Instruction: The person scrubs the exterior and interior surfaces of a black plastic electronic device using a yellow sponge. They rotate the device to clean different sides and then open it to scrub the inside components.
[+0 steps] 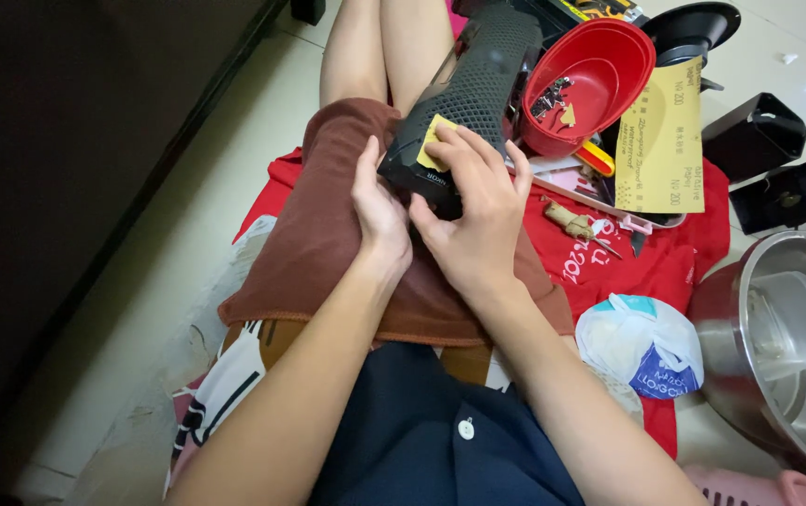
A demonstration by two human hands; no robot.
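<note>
A long black object with a mesh-textured surface (pixel 478 84) rests on a brown towel (pixel 318 234) spread over my lap. My left hand (pixel 379 211) grips its near end from the left side. My right hand (pixel 473 206) presses a small yellow piece of sandpaper (pixel 433 141) against the object's near end with the fingertips.
A red bowl (pixel 609 56) with small metal parts and a yellow sandpaper sheet (pixel 660 141) lie to the right on a red cloth (pixel 609 253). A white plastic bag (pixel 642 342), a steel bowl (pixel 787 347) and black boxes (pixel 754 136) sit further right. Dark furniture runs along the left.
</note>
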